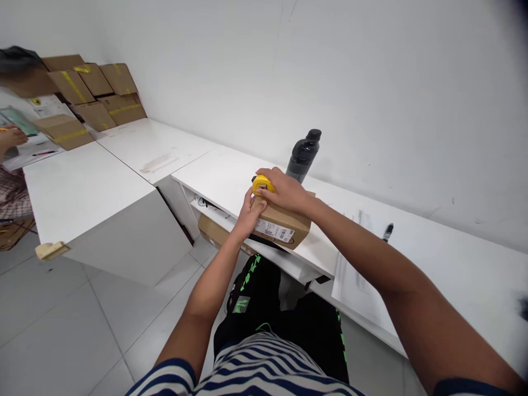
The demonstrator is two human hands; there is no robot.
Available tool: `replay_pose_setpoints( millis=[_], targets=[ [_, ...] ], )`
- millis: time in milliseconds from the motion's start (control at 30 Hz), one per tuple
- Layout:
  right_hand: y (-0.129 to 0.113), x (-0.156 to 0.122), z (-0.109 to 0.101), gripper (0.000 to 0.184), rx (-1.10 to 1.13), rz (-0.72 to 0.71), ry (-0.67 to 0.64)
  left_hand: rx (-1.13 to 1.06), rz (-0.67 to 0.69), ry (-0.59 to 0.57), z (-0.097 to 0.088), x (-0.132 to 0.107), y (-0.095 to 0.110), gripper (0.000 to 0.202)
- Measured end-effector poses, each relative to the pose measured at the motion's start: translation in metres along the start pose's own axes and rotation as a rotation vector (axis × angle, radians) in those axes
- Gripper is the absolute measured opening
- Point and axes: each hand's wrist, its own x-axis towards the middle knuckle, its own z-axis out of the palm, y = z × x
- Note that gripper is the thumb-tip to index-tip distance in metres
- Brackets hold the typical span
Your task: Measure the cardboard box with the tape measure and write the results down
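Observation:
A small cardboard box (303,228) with a white label on its front side rests at the front edge of the white table (218,168). My right hand (282,190) is closed around a yellow tape measure (260,182) at the box's upper left edge. Just below it, my left hand (249,213) grips the left end of the box, its thumb pressed on the cardboard and its fingertips close to the tape measure. Whether any tape blade is pulled out, I cannot tell. Behind my right hand a dark bottle (304,157) stands against the wall.
A black marker (388,232) lies on white paper at the right. Several taped cardboard boxes (94,82) are stacked at the far left, near another person's hand (12,137). Below the tabletop, an open shelf (210,209) holds cables, and a carton (214,231) sits underneath.

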Motion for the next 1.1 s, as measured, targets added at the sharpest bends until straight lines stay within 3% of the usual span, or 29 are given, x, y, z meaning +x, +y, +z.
replay_pose_setpoints(
  millis=[133,267,667,1000,1100],
  targets=[
    [-0.005,-0.01,-0.013,0.05,-0.113,0.04,-0.037,0.083,0.094,0.089,0.003,0.005,-0.005,0.053],
    [0.005,-0.03,-0.026,0.049,-0.103,0.08,-0.034,0.147,0.127,0.124,0.005,0.007,-0.008,0.051],
    [0.065,-0.142,-0.068,0.047,0.01,0.276,0.042,0.178,0.136,0.164,0.014,0.015,-0.007,0.048],
    [0.087,-0.16,-0.07,0.047,0.032,0.253,0.099,0.159,0.114,0.137,0.033,0.01,-0.006,0.051],
    [0.087,-0.159,-0.071,0.058,-0.003,0.287,0.125,0.146,0.109,0.13,0.034,0.011,-0.006,0.053]
  ],
)
